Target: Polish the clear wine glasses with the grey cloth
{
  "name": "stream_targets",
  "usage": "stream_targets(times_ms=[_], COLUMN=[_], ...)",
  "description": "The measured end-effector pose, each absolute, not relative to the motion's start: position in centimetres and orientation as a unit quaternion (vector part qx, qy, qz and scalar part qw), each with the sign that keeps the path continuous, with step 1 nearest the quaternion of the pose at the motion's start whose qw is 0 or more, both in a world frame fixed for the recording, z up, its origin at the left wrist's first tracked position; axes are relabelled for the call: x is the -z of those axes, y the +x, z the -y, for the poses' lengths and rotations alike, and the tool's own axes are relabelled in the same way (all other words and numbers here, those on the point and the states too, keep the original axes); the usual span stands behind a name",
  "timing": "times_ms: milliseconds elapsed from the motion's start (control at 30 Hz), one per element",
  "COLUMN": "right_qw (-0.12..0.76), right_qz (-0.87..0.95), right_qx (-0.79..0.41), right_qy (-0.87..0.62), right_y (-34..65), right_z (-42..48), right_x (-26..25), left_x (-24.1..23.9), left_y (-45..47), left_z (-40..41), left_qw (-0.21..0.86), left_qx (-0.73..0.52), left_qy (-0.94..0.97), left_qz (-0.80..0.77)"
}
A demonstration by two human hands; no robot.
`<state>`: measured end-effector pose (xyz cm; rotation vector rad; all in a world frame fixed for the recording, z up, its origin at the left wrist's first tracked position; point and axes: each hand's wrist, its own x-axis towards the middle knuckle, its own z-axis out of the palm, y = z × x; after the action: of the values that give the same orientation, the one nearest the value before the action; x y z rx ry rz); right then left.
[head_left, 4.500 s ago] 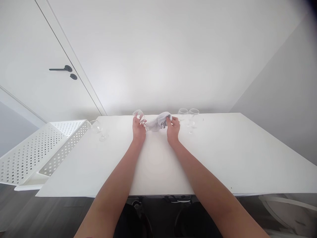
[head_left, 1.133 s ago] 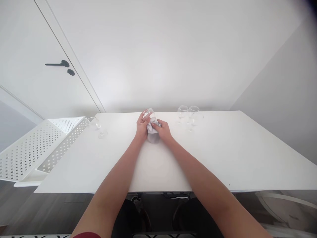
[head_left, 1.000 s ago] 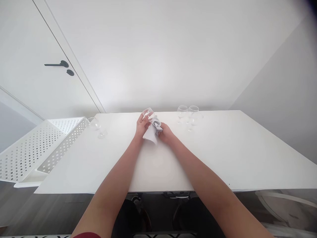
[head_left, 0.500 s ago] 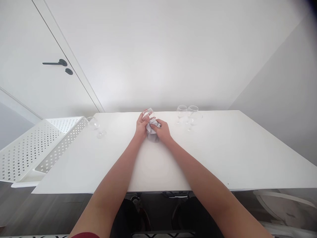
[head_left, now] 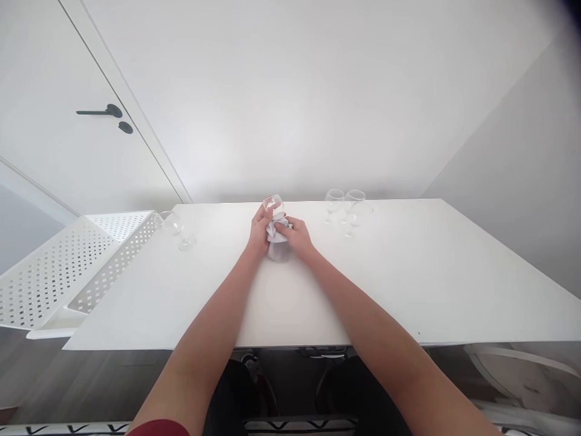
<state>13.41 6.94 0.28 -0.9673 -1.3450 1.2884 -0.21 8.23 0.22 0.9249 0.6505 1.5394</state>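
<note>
Between my two hands, above the far middle of the white table (head_left: 204,303), is a clear wine glass (head_left: 273,202), its bowl tilted up and away from me. My left hand (head_left: 259,230) wraps round the glass on its left side. My right hand (head_left: 297,235) pinches a crumpled white cloth (head_left: 278,231) against the lower part of the glass. The cloth and fingers hide the stem.
Several clear wine glasses (head_left: 334,200) stand upright at the table's far edge, right of my hands. Another glass (head_left: 170,223) lies tilted at the far left, beside a white perforated rack (head_left: 49,266). A wall rises behind the table; a door handle (head_left: 97,112) shows at left.
My hands stay round the glass and cloth with only slight movement of the fingers. The whole view has shifted a little. The other glasses stay in place.
</note>
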Motion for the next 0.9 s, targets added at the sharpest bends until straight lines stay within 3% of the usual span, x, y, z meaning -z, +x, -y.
stream_targets(times_ms=[67, 133, 300, 500, 700, 833, 900], right_qw=[0.459, 0.447, 0.508, 0.449, 0.504, 0.456, 0.46], right_qz=[0.515, 0.496, 0.573, 0.48, 0.569, 0.488, 0.497], right_qx=[-0.64, -0.674, -0.48, -0.691, -0.495, -0.669, -0.661], right_qy=[-0.339, -0.315, -0.427, -0.301, -0.42, -0.327, -0.323], right_y=[13.46, 13.51, 13.27, 13.6, 13.24, 13.38, 13.51], right_z=[-7.0, -7.08, -7.1, -6.97, -6.92, -7.03, -6.99], right_x=[-0.34, -0.29, -0.12, -0.59, -0.37, -0.44, -0.4], left_x=[-0.29, -0.37, -0.37, -0.27, -0.19, -0.37, -0.5], left_y=[-0.26, -0.22, -0.09, -0.29, -0.13, -0.17, -0.12], left_z=[-8.21, -8.19, -8.15, -8.34, -8.26, -8.09, -8.02], left_qw=[0.594, 0.596, 0.573, 0.599, 0.588, 0.603, 0.607], left_qx=[-0.646, -0.644, -0.661, -0.641, -0.649, -0.64, -0.637], left_qy=[0.395, 0.398, 0.39, 0.402, 0.387, 0.395, 0.403], left_qz=[-0.271, -0.268, -0.287, -0.264, -0.288, -0.266, -0.253])
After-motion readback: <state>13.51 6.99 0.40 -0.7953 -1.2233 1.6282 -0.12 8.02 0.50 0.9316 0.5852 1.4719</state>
